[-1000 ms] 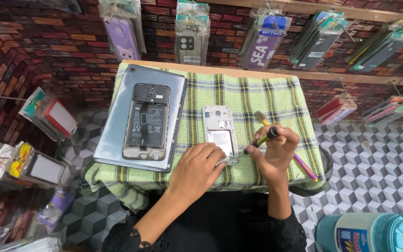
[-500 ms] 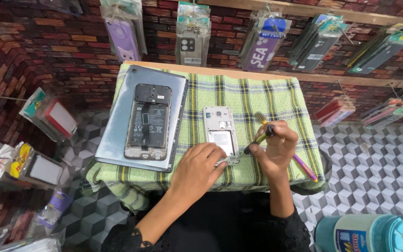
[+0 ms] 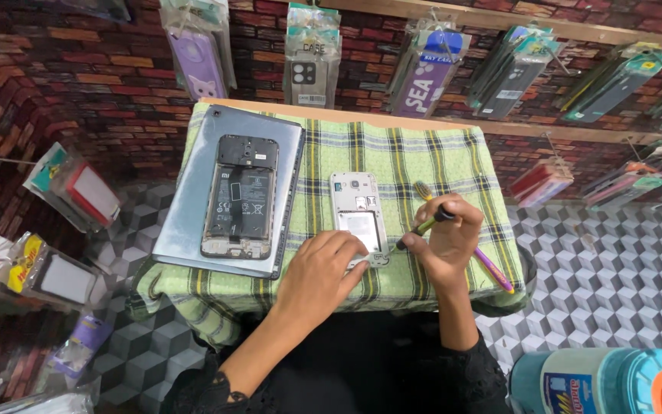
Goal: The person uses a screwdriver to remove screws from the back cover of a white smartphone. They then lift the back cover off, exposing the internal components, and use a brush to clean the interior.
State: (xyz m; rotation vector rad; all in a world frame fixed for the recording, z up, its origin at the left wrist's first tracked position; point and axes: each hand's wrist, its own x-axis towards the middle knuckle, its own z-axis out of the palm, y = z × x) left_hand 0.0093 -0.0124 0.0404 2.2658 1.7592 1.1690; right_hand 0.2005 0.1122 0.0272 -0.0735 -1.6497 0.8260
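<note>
Little is changed since a second ago: the white phone (image 3: 359, 218) is still pinned mid-worktop (image 3: 423, 153) by left hand (image 3: 323, 272) fingers, and the screwdriver (image 3: 423, 226), clenched in right hand (image 3: 446, 245), is kept at its lower edge.

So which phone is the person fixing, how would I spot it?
Find the green checked cloth on the small table. Near its middle lies a small white phone with its back off, the left hand pressing its lower end and the right hand pointing a screwdriver at it. The other open phone is black, bigger, and sits on a grey tablet.
</note>
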